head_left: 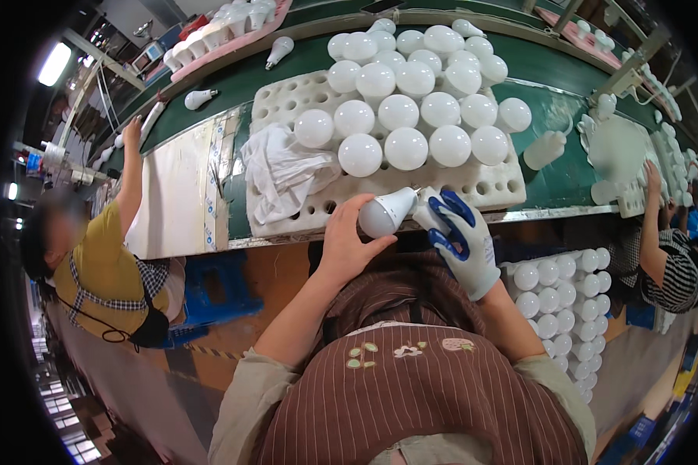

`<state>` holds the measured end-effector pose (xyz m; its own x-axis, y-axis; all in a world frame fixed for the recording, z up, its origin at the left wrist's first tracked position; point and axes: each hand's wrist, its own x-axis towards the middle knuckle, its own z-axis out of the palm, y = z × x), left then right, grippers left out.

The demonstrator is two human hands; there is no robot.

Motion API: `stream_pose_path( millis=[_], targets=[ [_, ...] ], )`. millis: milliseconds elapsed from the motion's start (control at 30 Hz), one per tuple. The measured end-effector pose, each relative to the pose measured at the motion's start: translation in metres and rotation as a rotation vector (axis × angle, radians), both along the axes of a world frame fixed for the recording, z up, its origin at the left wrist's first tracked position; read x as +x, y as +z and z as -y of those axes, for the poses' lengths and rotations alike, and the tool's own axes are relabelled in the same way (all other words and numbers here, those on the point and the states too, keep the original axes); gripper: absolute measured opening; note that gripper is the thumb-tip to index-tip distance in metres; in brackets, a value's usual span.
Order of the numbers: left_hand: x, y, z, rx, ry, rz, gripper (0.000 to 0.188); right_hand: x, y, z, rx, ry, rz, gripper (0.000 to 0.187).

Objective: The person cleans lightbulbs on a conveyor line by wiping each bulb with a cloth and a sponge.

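Note:
My bare left hand is closed round the rounded end of a white light bulb. The bulb lies tilted, its metal cap pointing up and right. My right hand, in a white glove with blue-coated fingers, has its fingers curled round a white wad that looks like cloth, close by the bulb's cap. Just beyond both hands, a white foam tray with round holes carries many bulbs, domes upward. A crumpled white cloth rests on its left part.
Two loose bulbs lie on the green bench. A white bottle stands right of the tray. Below the bench at right is another stack of bulbs. Co-workers sit left and right; a blue stool is at left.

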<state>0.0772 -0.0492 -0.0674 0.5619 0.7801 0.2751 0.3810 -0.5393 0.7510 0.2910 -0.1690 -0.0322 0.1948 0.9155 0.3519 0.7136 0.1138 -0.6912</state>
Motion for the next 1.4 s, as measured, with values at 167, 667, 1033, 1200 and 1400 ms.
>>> stream_pose_path(
  millis=[167, 667, 1033, 1200, 1400],
  targets=[
    [-0.005, 0.002, 0.002, -0.028, 0.008, -0.009, 0.073, -0.038, -0.011, -0.023, 0.070, 0.149, 0.233, 0.049],
    [-0.001, 0.004, -0.010, 0.041, -0.110, -0.003, 0.107, -0.024, -0.020, -0.028, 0.045, 0.071, 0.262, 0.048],
    [-0.005, -0.001, -0.010, 0.163, -0.125, -0.103, 0.100, -0.036, -0.007, -0.031, 0.069, 0.137, 0.234, 0.041],
    [-0.005, -0.004, -0.011, 0.099, -0.168, -0.047, 0.101, 0.008, -0.024, -0.037, -0.025, -0.056, 0.308, 0.043],
    [0.002, 0.003, -0.012, 0.032, -0.140, -0.018, 0.102, -0.025, 0.008, -0.025, 0.034, 0.149, 0.236, 0.040]
  ],
)
